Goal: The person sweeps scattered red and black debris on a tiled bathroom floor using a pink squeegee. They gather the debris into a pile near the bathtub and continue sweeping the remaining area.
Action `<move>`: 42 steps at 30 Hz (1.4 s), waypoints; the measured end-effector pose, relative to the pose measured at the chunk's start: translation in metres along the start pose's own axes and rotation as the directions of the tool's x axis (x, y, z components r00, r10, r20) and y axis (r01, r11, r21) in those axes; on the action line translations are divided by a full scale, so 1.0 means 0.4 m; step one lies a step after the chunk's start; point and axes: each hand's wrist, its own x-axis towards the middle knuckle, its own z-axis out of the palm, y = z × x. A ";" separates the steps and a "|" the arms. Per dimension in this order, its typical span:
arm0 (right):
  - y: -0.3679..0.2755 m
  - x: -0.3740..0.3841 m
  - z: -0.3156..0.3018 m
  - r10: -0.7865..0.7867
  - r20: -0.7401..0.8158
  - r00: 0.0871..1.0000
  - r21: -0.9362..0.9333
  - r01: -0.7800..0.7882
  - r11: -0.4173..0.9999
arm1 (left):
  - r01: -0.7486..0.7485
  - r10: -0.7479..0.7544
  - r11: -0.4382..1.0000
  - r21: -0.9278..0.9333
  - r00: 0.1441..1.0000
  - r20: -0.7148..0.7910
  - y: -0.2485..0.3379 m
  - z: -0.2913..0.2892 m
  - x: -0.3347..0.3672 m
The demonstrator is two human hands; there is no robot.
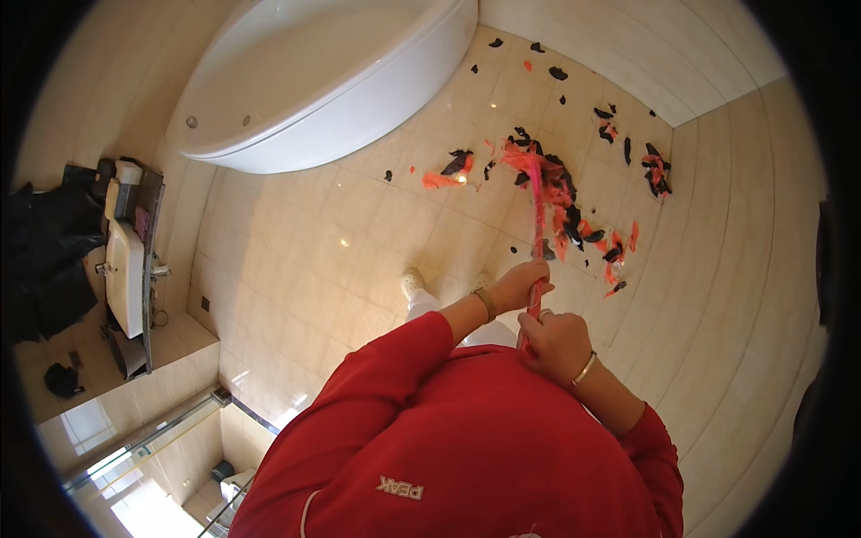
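Note:
Both my hands are closed round a long pinkish-red handle (539, 220), one in front of the other. My left hand (517, 287), with a band at its wrist, grips it farther forward. Close to my body, my right hand (560, 344) holds the near end; a bracelet circles that wrist. The handle slants down to the floor and its far end meets a heap of black and red scraps (558, 184). What is fixed to that end cannot be made out among the scraps.
More scraps (656, 172) lie scattered toward the right wall (717, 179). A white bathtub (359, 125) stands at the far left. Along the left side are a washbasin (124, 278) and dark sheets (54, 251). My light shoe (413, 282) rests on the tiled floor (296, 260).

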 end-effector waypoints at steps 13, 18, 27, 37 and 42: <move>0.018 0.223 0.004 0.001 -0.271 0.963 0.493 0.138 0.859 | 0.440 -0.409 0.807 0.393 0.897 -0.166 0.126 -0.381 -0.056; 0.030 0.451 0.221 -0.007 -0.084 0.996 0.712 0.065 0.699 | 0.574 -0.581 0.640 0.511 0.797 -0.168 -0.109 -0.582 -0.166; 0.130 0.723 0.259 0.138 0.131 0.982 0.721 -0.190 0.666 | 0.533 -0.527 0.647 0.545 0.829 -0.187 -0.363 -0.716 -0.057; 0.147 0.715 -0.123 0.201 -0.099 0.975 0.497 -0.127 0.858 | 0.329 -0.363 0.826 0.457 0.932 -0.015 -0.131 -0.695 0.310; 0.144 0.760 -0.096 0.166 -0.096 0.981 0.565 -0.083 0.821 | 0.340 -0.406 0.778 0.529 0.914 0.009 -0.140 -0.775 0.261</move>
